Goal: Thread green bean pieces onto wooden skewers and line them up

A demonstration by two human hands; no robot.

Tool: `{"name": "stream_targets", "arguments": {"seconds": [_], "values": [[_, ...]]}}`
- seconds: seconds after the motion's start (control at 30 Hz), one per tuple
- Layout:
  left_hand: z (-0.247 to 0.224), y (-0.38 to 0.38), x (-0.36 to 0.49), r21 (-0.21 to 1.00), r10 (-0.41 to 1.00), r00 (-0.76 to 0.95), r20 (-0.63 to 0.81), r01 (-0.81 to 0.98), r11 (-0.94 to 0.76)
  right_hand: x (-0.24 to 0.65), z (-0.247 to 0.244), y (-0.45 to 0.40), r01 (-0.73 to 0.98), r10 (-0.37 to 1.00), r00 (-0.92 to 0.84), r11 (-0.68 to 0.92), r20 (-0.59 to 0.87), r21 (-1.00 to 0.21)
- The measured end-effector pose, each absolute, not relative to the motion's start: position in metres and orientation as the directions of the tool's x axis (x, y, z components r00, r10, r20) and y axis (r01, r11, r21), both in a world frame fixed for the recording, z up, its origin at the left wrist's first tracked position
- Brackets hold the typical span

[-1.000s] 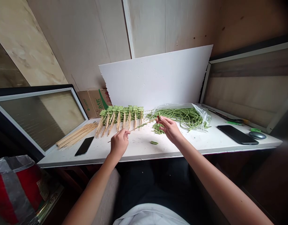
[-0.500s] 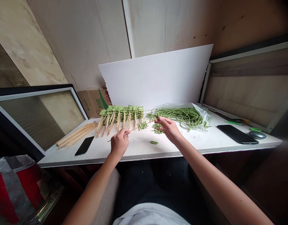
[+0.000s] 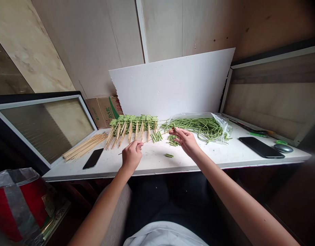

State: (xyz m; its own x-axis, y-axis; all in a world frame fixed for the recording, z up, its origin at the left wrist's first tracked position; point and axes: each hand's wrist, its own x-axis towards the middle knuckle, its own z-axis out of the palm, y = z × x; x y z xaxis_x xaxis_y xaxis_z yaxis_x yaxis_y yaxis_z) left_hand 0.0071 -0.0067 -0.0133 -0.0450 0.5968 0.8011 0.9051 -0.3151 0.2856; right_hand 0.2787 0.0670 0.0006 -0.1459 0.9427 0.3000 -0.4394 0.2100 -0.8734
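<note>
My left hand (image 3: 131, 156) is shut on a thin bamboo skewer (image 3: 147, 141), which carries a short cluster of cut green bean pieces (image 3: 156, 136). My right hand (image 3: 186, 141) pinches a small green bean piece (image 3: 174, 127) near the skewer's far end. Just beyond that hand lies a small heap of cut beans (image 3: 172, 140), and one loose piece (image 3: 169, 155) lies nearer me. A row of finished bean skewers (image 3: 133, 124) lies to the left, and long yard-long beans (image 3: 198, 128) rest on a plastic bag (image 3: 221, 126).
The white table (image 3: 157, 167) holds a bundle of bare skewers (image 3: 84, 147) and a black phone (image 3: 93, 158) at left. A larger phone (image 3: 261, 147) and a dark round object (image 3: 283, 148) sit at right. A white board (image 3: 170, 85) and cardboard box (image 3: 103, 112) stand behind.
The bean pieces on the skewer now form a slightly longer cluster, lying closer to my right hand. Both hands stay in nearly the same place, and the view has shifted slightly.
</note>
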Motion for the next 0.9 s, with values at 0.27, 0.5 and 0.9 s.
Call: {"name": "stream_targets", "arguments": {"seconds": [0.27, 0.5, 0.9], "values": [[-0.0178, -0.0052, 0.004, 0.156, 0.484, 0.034, 0.875, 0.925, -0.346, 0.278, 0.0066, 0.0632, -0.396, 0.945, -0.125, 0.231, 0.301, -0.889], [-0.0196, -0.0052, 0.003, 0.05, 0.405, 0.1, 0.909, 0.938, -0.343, 0.2772, 0.0047, 0.0641, -0.386, 0.947, -0.108, 0.24, 0.302, -0.891], [-0.0195, -0.0042, 0.0031, 0.144, 0.453, 0.038, 0.89, 0.922, -0.36, 0.2773, 0.0071, 0.0604, -0.362, 0.939, -0.14, 0.248, 0.315, -0.898]]}}
